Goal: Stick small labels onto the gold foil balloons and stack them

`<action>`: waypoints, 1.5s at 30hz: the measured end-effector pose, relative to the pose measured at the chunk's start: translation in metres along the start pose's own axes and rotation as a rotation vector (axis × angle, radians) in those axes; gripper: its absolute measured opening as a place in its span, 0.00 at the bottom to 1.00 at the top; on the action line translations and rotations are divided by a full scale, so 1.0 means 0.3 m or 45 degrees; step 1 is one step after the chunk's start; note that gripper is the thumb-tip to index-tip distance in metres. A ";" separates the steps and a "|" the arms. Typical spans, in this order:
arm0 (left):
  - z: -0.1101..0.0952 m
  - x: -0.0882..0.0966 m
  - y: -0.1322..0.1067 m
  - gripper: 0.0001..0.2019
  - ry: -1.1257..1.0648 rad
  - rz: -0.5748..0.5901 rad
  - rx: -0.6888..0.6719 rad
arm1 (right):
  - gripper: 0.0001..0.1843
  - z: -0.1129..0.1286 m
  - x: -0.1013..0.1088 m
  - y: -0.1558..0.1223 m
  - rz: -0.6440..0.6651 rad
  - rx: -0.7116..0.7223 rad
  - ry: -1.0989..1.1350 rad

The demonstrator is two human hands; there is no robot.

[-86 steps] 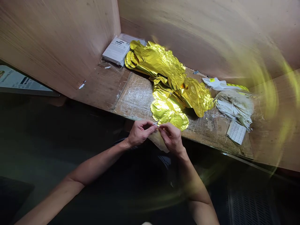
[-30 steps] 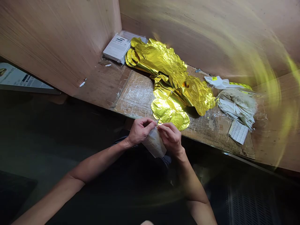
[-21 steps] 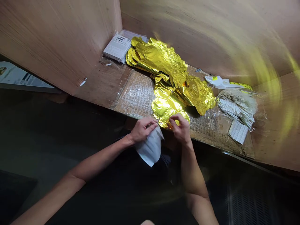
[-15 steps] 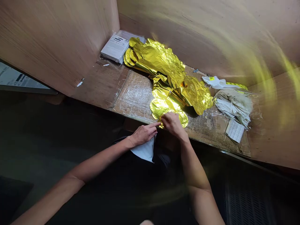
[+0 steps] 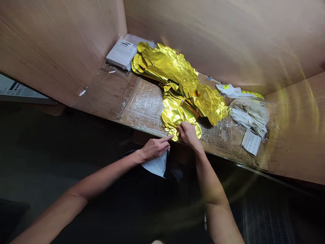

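Note:
A heap of gold foil balloons [image 5: 177,78] lies on the wooden bench [image 5: 111,93]. My right hand [image 5: 188,133] pinches the near edge of the closest gold balloon [image 5: 175,119] at the bench's front edge. My left hand [image 5: 153,148] lies just below the bench edge on a white packet [image 5: 156,166], fingers curled over it and the index finger stretched toward the balloon.
A bundle of white straws [image 5: 250,117] and a small white sheet [image 5: 251,142] lie at the right. A white and yellow bag [image 5: 236,91] is behind them. Flat printed packs [image 5: 121,53] sit in the back left corner. Wooden walls close in the bench.
Both hands were together on the white packet. The right hand left it and reached up to the nearest gold balloon; the left hand lowered the packet toward my lap.

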State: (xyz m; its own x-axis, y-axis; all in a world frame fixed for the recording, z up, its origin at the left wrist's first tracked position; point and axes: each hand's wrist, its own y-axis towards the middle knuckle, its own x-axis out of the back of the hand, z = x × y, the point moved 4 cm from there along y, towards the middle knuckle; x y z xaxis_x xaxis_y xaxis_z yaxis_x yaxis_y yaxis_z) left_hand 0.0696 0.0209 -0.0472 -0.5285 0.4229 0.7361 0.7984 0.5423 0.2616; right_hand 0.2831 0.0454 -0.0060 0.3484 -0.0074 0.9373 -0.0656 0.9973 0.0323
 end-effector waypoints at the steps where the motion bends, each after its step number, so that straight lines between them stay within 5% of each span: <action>1: 0.001 -0.004 0.001 0.14 0.000 -0.008 0.000 | 0.12 -0.003 0.001 0.003 0.011 -0.001 0.021; 11: -0.008 0.002 0.000 0.13 -0.042 -0.100 0.001 | 0.23 -0.042 0.032 0.025 0.113 0.054 0.242; 16: -0.010 -0.010 0.013 0.11 0.104 0.003 0.074 | 0.25 -0.050 0.016 0.023 0.116 -0.030 0.434; 19: 0.000 -0.009 0.015 0.10 0.069 0.026 0.145 | 0.25 -0.120 0.085 0.060 0.110 -0.046 0.477; 21: 0.003 0.005 0.019 0.10 -0.106 -0.008 0.154 | 0.27 -0.222 0.225 0.104 -0.122 -0.112 0.380; 23: 0.005 0.031 0.026 0.11 -0.391 -0.095 0.189 | 0.28 -0.330 0.427 0.119 -0.742 -0.292 0.169; 26: 0.015 0.078 0.033 0.13 -0.814 -0.313 0.389 | 0.26 -0.331 0.591 0.089 -1.144 -0.351 0.016; 28: 0.015 0.105 0.036 0.15 -0.971 -0.442 0.514 | 0.23 -0.195 0.560 0.050 -1.003 -0.190 -0.019; 31: -0.003 0.137 0.039 0.16 -1.072 -0.552 0.564 | 0.13 0.102 0.325 -0.037 -0.160 0.150 0.387; 32: -0.009 0.145 0.038 0.16 -1.094 -0.568 0.563 | 0.11 0.185 0.249 -0.077 0.007 0.184 0.487; 36: -0.031 0.160 0.033 0.15 -1.121 -0.571 0.551 | 0.09 0.323 0.108 -0.158 -0.136 0.146 0.528; 45: -0.067 0.170 0.039 0.13 -1.065 -0.560 0.473 | 0.03 0.284 0.091 -0.173 -0.389 0.035 0.643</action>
State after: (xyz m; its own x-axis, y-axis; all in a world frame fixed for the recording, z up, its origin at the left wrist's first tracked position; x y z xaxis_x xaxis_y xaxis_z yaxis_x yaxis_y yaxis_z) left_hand 0.0579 0.0343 0.0058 -0.9000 0.4267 -0.0890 0.4196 0.9034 0.0883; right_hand 0.2162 -0.0127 0.0475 0.7568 -0.2515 0.6033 0.0857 0.9532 0.2898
